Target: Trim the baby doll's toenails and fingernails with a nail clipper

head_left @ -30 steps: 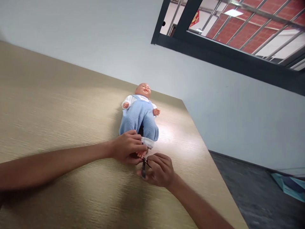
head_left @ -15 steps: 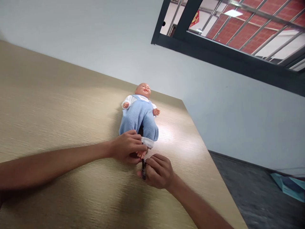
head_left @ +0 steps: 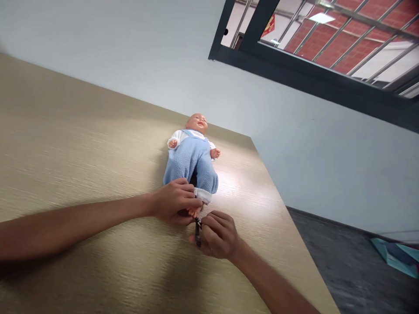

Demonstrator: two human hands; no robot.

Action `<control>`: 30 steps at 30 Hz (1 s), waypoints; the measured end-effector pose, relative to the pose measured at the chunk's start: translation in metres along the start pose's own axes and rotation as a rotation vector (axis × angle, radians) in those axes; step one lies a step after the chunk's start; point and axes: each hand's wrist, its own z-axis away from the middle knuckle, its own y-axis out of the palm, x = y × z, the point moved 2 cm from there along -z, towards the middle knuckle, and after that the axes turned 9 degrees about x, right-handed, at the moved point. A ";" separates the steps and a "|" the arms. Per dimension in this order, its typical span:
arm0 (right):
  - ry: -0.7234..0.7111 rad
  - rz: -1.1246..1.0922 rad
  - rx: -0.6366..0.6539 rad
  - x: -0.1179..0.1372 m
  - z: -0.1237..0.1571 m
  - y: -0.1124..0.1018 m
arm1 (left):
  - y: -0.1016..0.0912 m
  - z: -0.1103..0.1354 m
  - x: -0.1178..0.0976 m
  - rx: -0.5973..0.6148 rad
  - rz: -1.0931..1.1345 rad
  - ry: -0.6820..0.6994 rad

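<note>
A baby doll (head_left: 191, 150) in blue fleece overalls and a white shirt lies on its back, its feet toward me. My left hand (head_left: 175, 201) is closed around one of the doll's feet, and the toes poke out past my fingers. In my right hand (head_left: 218, 234) a small dark metal nail clipper (head_left: 198, 233) is pinched between thumb and fingers. The clipper's tip is right at the doll's toes; whether it touches them I cannot tell. The doll's other foot is hidden behind my left hand and the trouser leg.
The doll lies on a wood-grain table (head_left: 98, 157) whose right edge runs down beside my right forearm. A pale wall (head_left: 294, 144) rises behind it, with a dark-framed barred window (head_left: 294, 74) above. A teal object (head_left: 396, 257) lies on the dark floor (head_left: 334, 257) at right.
The nail clipper has tilted very slightly in my right hand. My left hand and the doll have stayed in place.
</note>
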 end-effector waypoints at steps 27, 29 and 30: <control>0.060 -0.064 -0.045 -0.003 -0.001 -0.001 | -0.002 -0.001 -0.001 0.000 -0.002 -0.005; 0.038 -0.087 -0.036 -0.003 -0.003 -0.001 | -0.002 -0.001 -0.001 -0.007 -0.001 -0.006; 0.032 -0.099 -0.030 -0.003 -0.003 -0.001 | -0.002 -0.001 -0.001 -0.008 -0.002 -0.006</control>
